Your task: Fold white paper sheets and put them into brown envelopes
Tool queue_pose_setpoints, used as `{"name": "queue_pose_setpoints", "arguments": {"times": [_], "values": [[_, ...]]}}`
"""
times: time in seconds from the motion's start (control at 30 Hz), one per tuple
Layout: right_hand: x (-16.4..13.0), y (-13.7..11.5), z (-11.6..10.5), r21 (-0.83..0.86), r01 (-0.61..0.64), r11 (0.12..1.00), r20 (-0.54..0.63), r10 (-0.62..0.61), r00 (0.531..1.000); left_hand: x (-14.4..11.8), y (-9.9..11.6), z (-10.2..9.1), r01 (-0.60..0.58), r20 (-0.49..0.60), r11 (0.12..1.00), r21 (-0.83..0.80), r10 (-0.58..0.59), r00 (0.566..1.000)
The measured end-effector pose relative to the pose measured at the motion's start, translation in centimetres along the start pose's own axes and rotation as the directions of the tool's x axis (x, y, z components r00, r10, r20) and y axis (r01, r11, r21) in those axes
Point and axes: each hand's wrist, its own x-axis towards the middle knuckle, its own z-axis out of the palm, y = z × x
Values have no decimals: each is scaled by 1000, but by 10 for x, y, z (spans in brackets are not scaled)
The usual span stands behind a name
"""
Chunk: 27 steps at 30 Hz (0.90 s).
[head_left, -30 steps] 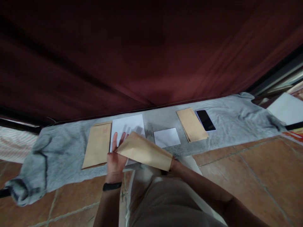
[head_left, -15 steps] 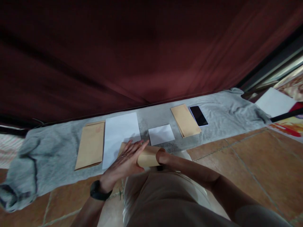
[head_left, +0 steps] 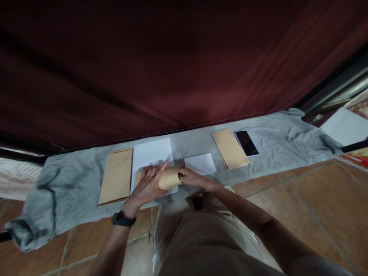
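Observation:
A brown paper envelope bulges into a tube between my hands, above a white paper sheet. My left hand lies across its left part, fingers stretched flat and thumb apart. At the right-hand mouth, my right hand is closed at the rim, its fingertips partly hidden in the opening. Just beyond my right hand lies a small white card or paper. Left of the sheet rests a stack of brown envelopes.
More brown envelopes lie to the right, beside a phone with a dark screen. A grey cloth covers the long bench. Behind it hangs a dark red curtain. Tiled floor shows in front.
Both hands and the envelope have moved forward, away from my body and over the white sheet. My right hand shows more outside the envelope's mouth. The view has shifted slightly.

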Motion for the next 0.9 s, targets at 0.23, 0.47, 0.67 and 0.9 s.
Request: {"name": "queue_pose_setpoints", "arguments": {"times": [0.23, 0.47, 0.67, 0.9], "values": [[-17, 25, -7, -34, 112, 993, -104, -115, 988, 8, -16, 15, 86, 59, 995, 54, -89, 994], [-51, 53, -38, -476, 26, 879, -275, -177, 945, 13, -23, 20, 87, 61, 996, 4, -87, 994], [-64, 65, -82, -637, -30, 770, -255, -174, 951, 7, -27, 25, 85, 9, 996, 34, -86, 996], [-13, 36, -108, -769, -47, 638, -65, -5, 998, 6, -19, 19, 96, 2, 994, 43, -96, 995]]}}
